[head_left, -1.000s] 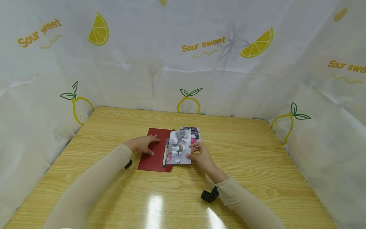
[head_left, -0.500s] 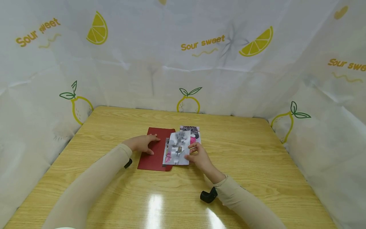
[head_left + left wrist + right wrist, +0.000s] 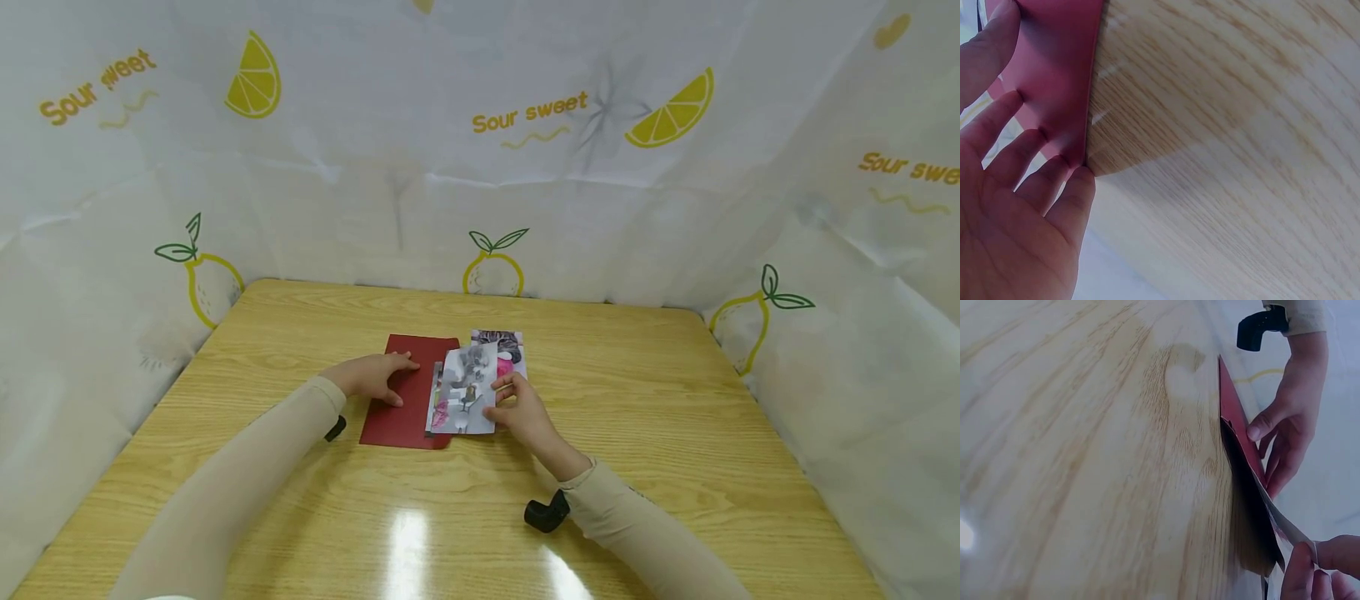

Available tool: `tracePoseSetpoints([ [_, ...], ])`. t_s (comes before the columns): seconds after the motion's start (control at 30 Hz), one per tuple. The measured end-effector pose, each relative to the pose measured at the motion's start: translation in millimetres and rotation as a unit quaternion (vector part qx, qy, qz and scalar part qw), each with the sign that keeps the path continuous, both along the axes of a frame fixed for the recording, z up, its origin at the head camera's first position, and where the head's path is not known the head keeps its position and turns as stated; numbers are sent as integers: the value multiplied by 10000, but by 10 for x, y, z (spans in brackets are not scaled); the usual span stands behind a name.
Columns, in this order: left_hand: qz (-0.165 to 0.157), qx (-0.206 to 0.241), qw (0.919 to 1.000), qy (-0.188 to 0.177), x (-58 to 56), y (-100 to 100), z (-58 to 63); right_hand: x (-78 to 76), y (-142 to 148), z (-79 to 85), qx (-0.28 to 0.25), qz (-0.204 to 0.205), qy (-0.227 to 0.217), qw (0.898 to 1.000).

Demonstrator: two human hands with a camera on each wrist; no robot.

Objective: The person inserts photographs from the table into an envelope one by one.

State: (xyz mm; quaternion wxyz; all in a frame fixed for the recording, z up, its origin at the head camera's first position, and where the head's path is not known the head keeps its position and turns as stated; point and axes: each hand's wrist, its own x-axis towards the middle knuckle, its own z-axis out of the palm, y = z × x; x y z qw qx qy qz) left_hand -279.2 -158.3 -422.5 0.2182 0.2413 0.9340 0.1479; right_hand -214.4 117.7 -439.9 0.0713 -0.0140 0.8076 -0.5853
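Observation:
A red envelope (image 3: 401, 427) lies on the table, and my left hand (image 3: 372, 379) rests on it with fingers and thumb spread. In the left wrist view the fingertips (image 3: 1035, 132) press on the red surface (image 3: 1060, 69). My right hand (image 3: 525, 417) pinches the right edge of a photo card (image 3: 468, 387) with a grey cat picture, which slants over the envelope's right side. The right wrist view shows the card (image 3: 1290, 530) between thumb and fingers, bent up from the envelope (image 3: 1244, 440). A second edge of a card (image 3: 432, 400) shows beneath its left side.
Another cat photo card (image 3: 510, 342) with a pink patch sticks out behind the held one, on the wooden table (image 3: 615, 392). A black curved piece (image 3: 547, 512) sits at the right wrist, a smaller one (image 3: 336, 429) at the left. A lemon-print white sheet (image 3: 360, 167) encloses the table.
My right hand has shifted slightly left, carrying the photo card a little further over the red envelope. The left hand stays where it was.

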Motion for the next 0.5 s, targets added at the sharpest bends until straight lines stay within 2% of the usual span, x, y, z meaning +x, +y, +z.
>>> tracePoseSetpoints([
  [0.5, 63, 61, 9999, -50, -15, -23, -33, 11, -41, 25, -36, 203, -41, 9998],
])
